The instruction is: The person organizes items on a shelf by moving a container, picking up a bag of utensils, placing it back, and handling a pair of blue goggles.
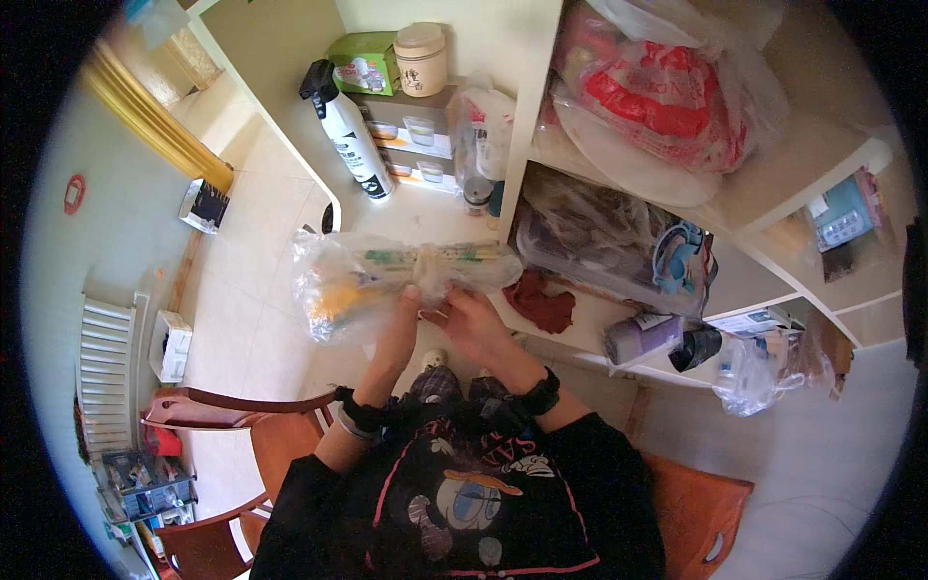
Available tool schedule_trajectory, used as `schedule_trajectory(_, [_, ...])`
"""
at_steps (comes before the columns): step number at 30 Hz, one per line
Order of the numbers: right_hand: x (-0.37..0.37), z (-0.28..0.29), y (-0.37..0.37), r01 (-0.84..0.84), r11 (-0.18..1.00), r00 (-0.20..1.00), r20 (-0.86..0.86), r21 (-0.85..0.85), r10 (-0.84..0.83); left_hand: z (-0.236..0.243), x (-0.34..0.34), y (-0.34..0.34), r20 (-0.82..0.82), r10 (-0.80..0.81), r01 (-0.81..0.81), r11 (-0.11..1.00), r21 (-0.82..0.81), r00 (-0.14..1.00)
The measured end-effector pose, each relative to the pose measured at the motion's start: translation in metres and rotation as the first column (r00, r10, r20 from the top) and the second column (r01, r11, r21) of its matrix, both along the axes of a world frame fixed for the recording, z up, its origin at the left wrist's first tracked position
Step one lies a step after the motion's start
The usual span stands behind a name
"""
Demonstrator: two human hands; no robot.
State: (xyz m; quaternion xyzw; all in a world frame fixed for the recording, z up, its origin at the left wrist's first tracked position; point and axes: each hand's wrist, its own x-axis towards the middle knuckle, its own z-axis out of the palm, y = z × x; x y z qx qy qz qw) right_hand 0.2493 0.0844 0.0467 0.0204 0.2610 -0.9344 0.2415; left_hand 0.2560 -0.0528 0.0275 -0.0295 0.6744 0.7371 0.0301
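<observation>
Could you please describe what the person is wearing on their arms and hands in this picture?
Both hands, the left hand and the right hand, are bare, with no gloves. The black sleeves are pushed up toward the elbows. The left wrist carries a black band with a pale bracelet beside it; the right wrist carries a chunky black watch.

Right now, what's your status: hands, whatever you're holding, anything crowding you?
Left hand and right hand both gripping a clear plastic bag with chopsticks inside. Bag held in mid-air before the white shelf unit. Spray bottle stands beyond, apart.
</observation>
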Motion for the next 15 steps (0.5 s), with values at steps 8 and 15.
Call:
schedule_trajectory(8, [-0.008, -0.013, 0.003, -0.255, 0.909, 0.967, 0.076, 0.330, 0.244, 0.022, -0.010, -0.017, 0.005, 0.125, -0.123, 0.980, -0.159, 0.992])
schedule_trajectory(15, [-0.014, 0.013, -0.005, 0.498, 0.172, 0.792, -0.527, 0.850, 0.307, 0.009, -0.027, -0.070, -0.049, -0.051, 0.028, 0.922, -0.386, 0.997])
